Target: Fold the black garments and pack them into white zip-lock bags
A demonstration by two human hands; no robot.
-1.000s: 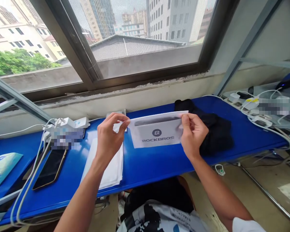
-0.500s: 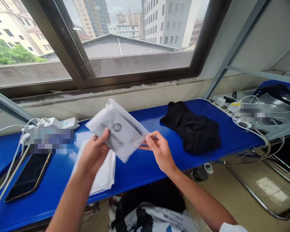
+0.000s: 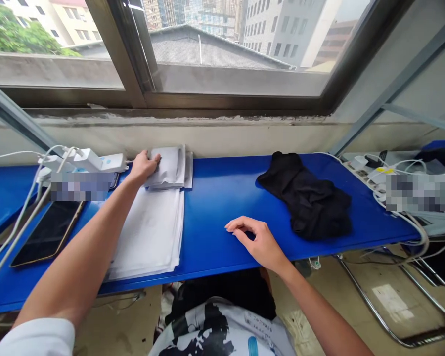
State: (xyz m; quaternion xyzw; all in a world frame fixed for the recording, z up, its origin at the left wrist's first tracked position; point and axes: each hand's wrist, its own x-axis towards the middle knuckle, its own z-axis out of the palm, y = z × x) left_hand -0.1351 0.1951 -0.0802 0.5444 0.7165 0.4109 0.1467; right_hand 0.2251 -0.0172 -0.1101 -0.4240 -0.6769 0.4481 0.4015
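Resting its thumb on the small, frosted white plastic pouch (image 3: pixel 167 162) at the far left, the left hand (image 3: pixel 143 168) has a grip I cannot tell. Released and loosely curled, the right hand (image 3: pixel 261 241) hovers near the front edge, where glossy blue worktop (image 3: pixel 218 193) stretches between large, flat white bags (image 3: pixel 150 230) and crumpled black cloth (image 3: pixel 307 198).
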